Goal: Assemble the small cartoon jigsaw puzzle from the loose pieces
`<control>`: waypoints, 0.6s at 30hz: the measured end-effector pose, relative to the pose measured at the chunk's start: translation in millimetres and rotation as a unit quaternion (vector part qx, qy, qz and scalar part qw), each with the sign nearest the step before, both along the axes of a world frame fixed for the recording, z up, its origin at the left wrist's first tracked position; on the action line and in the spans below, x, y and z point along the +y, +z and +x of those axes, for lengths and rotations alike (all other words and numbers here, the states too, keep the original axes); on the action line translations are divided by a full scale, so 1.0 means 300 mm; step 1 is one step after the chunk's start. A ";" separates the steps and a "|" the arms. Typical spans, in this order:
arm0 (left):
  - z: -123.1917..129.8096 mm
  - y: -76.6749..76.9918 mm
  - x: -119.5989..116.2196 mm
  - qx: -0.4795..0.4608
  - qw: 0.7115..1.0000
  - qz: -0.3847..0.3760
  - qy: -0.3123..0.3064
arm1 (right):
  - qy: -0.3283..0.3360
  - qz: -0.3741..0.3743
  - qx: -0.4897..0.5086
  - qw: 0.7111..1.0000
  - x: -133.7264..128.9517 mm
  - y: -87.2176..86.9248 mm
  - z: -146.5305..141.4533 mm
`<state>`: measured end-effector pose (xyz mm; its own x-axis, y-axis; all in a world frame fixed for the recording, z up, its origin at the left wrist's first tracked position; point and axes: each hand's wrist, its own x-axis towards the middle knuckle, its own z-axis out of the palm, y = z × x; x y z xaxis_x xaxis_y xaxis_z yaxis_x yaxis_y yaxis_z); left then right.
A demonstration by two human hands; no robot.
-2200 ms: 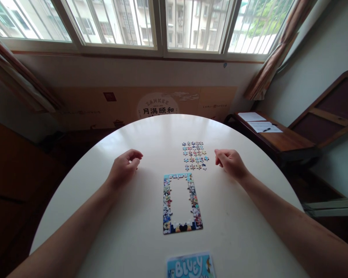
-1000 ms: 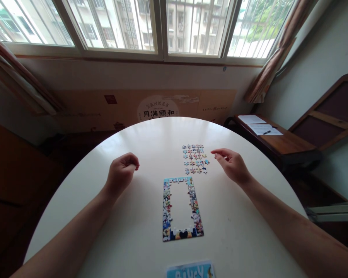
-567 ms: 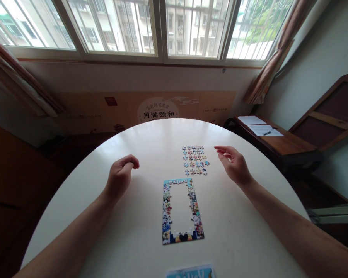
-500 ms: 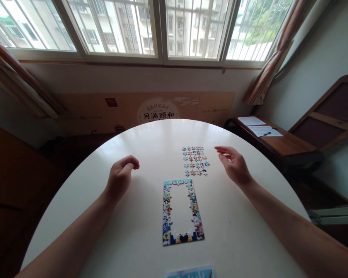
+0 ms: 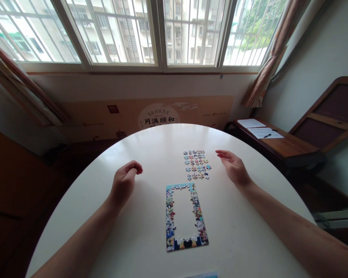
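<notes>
A jigsaw puzzle frame point(image 5: 170, 216) lies on the white round table, its colourful border joined up around a bare middle. Beyond it, loose puzzle pieces point(image 5: 195, 164) are laid out in rows. My left hand point(image 5: 126, 178) rests on the table left of the pieces, fingers curled in and thumb against them; nothing shows in it. To the right of the rows is my right hand point(image 5: 232, 166), its fingers loosely stretched toward the pieces without touching them. It holds nothing.
At the near edge of the view, a blue printed sheet or box point(image 5: 203, 275) is mostly cut off. A wooden bench point(image 5: 297, 144) with papers point(image 5: 265, 133) and a pen stands to the right. Behind the table point(image 5: 145, 227), a printed cardboard panel point(image 5: 98, 114) leans below the barred windows.
The view has tilted up a little, so the table and puzzle sit lower in the picture. Both hands keep nearly the same place and pose beside the pieces.
</notes>
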<state>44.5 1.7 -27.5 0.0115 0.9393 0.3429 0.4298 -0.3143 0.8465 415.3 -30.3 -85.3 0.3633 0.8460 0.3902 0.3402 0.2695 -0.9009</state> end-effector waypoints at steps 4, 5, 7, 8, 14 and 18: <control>-0.008 -0.014 0.009 -0.003 1.000 -0.002 -0.004 | -0.005 0.004 -0.006 1.000 0.014 -0.019 0.007; -0.009 -0.017 0.011 -0.004 1.000 -0.003 -0.005 | -0.004 0.005 -0.008 1.000 0.017 -0.023 0.009; -0.009 -0.022 0.015 -0.002 1.000 -0.011 -0.005 | -0.003 0.008 -0.012 1.000 0.022 -0.030 0.014; -0.008 -0.022 0.016 0.000 1.000 -0.018 -0.006 | -0.004 0.009 -0.015 1.000 0.024 -0.034 0.016; -0.006 -0.029 0.020 0.007 0.999 -0.048 -0.013 | -0.020 0.030 -0.050 0.998 0.033 -0.061 0.028; -0.021 -0.064 0.042 0.002 0.998 -0.052 -0.030 | -0.010 0.028 -0.070 0.997 0.039 -0.075 0.033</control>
<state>38.3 14.4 -46.6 0.0696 0.9676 0.2426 0.4155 -0.2492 0.8748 425.3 -18.5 -107.9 0.3190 0.8142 0.4851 0.4671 0.3102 -0.8280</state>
